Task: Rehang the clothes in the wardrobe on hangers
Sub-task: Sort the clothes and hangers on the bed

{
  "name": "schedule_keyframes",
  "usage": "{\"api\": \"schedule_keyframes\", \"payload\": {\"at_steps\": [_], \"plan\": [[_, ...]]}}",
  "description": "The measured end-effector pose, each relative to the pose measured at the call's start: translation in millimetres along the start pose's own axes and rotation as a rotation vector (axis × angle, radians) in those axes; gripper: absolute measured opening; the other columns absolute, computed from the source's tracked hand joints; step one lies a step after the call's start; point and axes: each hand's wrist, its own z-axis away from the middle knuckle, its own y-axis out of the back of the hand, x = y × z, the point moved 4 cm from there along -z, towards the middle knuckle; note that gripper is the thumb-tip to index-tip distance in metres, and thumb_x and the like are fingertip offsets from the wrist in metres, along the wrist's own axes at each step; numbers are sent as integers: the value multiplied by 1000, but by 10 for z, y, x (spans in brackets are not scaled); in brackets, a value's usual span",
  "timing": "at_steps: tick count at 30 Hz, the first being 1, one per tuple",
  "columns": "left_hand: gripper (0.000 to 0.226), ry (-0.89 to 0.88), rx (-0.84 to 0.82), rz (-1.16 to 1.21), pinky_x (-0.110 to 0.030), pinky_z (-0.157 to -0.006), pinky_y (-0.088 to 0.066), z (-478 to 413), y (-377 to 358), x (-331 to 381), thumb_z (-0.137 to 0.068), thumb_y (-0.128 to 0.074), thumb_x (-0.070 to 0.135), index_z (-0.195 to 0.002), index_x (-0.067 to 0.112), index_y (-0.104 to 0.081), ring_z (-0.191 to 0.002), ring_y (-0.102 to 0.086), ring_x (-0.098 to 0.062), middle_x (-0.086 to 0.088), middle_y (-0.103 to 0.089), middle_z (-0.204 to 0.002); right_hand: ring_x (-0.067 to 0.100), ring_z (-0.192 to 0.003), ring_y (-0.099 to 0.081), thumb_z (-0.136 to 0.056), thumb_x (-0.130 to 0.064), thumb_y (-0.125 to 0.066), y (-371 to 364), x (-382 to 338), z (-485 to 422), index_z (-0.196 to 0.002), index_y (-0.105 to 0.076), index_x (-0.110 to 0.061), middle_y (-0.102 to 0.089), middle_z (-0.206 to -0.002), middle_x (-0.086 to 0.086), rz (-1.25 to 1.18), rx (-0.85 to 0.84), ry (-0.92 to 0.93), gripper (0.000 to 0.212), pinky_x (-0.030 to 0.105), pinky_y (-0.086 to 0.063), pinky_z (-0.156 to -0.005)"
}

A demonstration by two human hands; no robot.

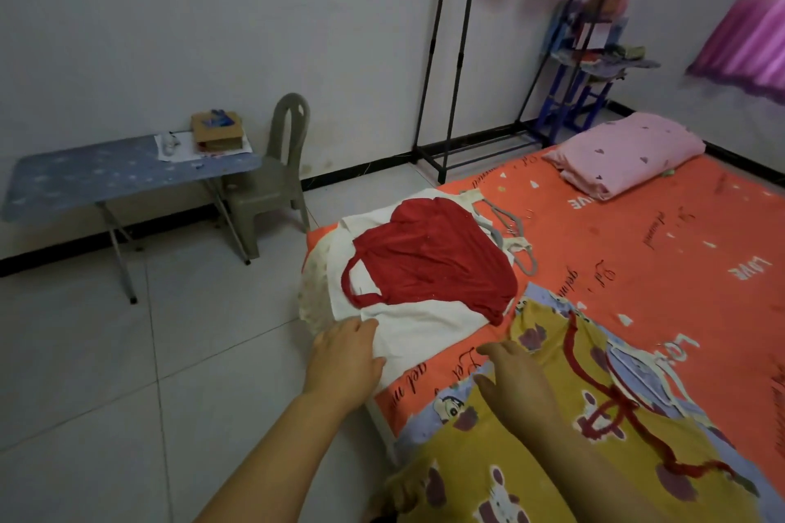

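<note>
One left hand (346, 357) and one right hand (516, 382) were over one bed (637, 268). At its near left corner lay one red garment (429, 263) on one white garment (424, 323), beside at least two grey hangers (507, 225); their exact count was unclear. One yellow cloth (458, 463) and one pink pillow (624, 153) also lay there. Nearby stood one table (106, 174), one chair (272, 183) and one clothes rack (461, 55).

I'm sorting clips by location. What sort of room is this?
Probably a home bedroom: an orange-sheeted bed with a pink pillow, a black clothes rack by the wall, and a red top on the bed.
</note>
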Motion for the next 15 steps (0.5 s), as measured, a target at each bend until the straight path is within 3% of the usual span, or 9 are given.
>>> {"api": "schedule_keyframes", "payload": {"at_steps": [8, 15], "plan": [[45, -2, -77, -77, -31, -94, -41, -1373, 29, -408, -88, -53, 47, -128, 28, -46, -111, -52, -17, 4, -54, -126, 18, -122, -44, -94, -31, -54, -15, -260, -1346, -135, -43, -19, -45, -136, 1, -79, -17, -13, 45, 25, -36, -97], [50, -119, -147, -112, -32, -97, -39, -2398, 85, -520, -89, -52, 45, -135, 26, -41, -116, -50, -16, 4, -52, -131, 20, -121, -46, -92, -29, -55, 133, -252, -2143, -135, -45, -19, -47, -132, 3, -86, -14, -141, 45, 30, -38, -98]]}}
